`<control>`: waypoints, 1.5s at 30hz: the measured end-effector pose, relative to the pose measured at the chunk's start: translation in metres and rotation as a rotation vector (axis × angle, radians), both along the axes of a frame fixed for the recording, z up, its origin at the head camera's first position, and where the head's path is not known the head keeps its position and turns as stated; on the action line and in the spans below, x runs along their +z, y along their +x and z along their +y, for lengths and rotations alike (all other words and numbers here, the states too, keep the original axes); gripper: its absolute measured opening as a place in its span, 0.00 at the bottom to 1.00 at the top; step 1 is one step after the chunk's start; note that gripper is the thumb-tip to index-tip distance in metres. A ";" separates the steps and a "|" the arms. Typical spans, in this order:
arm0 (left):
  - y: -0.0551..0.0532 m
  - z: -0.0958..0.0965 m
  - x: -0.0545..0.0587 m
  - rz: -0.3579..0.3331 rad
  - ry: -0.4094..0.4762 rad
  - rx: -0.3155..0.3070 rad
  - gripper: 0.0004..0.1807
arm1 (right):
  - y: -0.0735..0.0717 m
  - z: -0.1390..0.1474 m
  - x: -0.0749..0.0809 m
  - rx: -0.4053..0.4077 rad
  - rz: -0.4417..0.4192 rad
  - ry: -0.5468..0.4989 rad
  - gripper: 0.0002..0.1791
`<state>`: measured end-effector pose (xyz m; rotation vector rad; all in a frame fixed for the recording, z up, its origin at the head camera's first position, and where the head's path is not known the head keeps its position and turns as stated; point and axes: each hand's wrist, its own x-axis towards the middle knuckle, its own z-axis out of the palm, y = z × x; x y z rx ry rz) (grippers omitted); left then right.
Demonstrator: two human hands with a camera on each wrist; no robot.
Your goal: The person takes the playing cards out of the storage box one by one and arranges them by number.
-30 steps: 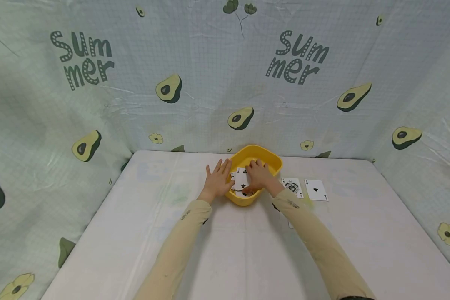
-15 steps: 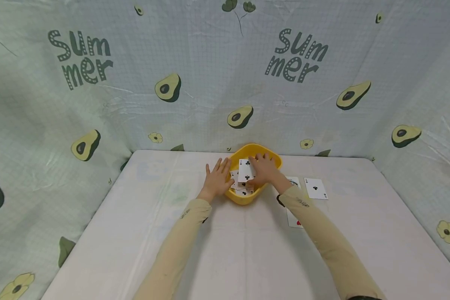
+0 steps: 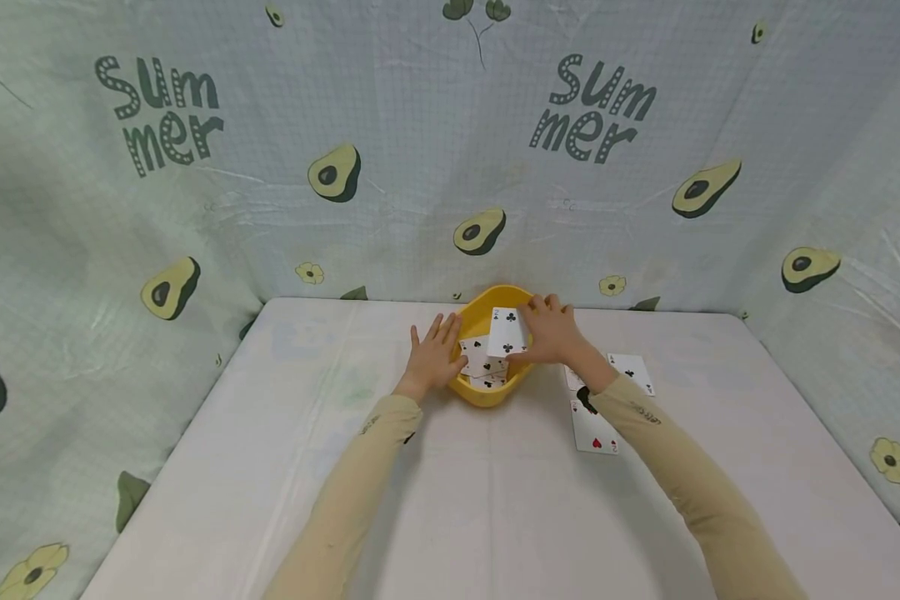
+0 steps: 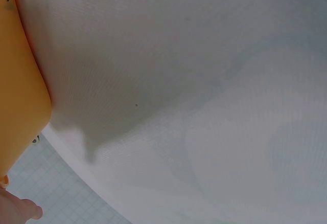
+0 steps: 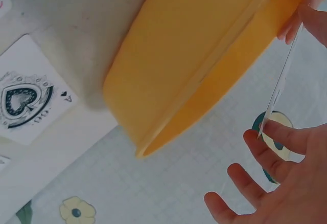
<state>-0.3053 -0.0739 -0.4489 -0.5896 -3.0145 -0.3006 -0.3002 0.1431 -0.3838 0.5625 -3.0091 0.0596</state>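
My right hand (image 3: 555, 333) pinches a two of clubs playing card (image 3: 507, 329) by its ends, between thumb and fingers, over a yellow plastic bowl (image 3: 487, 400). Edge-on, this card shows as a thin white line in the right wrist view, with the fingers (image 5: 265, 155) at its lower end. Several other cards (image 3: 480, 358) lie overlapping inside the bowl. At the bowl's left side, my left hand (image 3: 431, 357) rests against the rim, its fingers straight and spread. Little of that hand shows in the left wrist view, only a fingertip beside the yellow wall (image 4: 23, 91).
On the white table (image 3: 420, 517), right of the bowl, lie a two of hearts (image 3: 592, 429), an ace of clubs (image 3: 632, 372) and an ace of spades (image 5: 23, 101). My right forearm partly covers them in the head view. A printed cloth wall (image 3: 412, 167) stands behind the table.
My right hand has lifted the two of clubs off the cards in the bowl and carried it right and away from me. More of the two of hearts shows. My left hand stays in place.
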 end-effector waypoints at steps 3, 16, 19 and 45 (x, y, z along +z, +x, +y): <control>-0.002 -0.001 -0.002 -0.002 0.042 -0.014 0.38 | 0.006 0.009 -0.001 -0.002 0.010 -0.019 0.48; -0.002 0.001 0.000 0.006 -0.021 0.005 0.38 | 0.039 0.040 0.007 0.030 0.099 0.024 0.48; -0.002 0.001 0.001 0.014 -0.033 0.009 0.38 | 0.044 0.045 0.007 0.027 0.106 0.040 0.49; -0.002 0.002 0.000 0.017 0.006 0.010 0.39 | 0.085 0.091 -0.008 0.029 0.145 0.068 0.50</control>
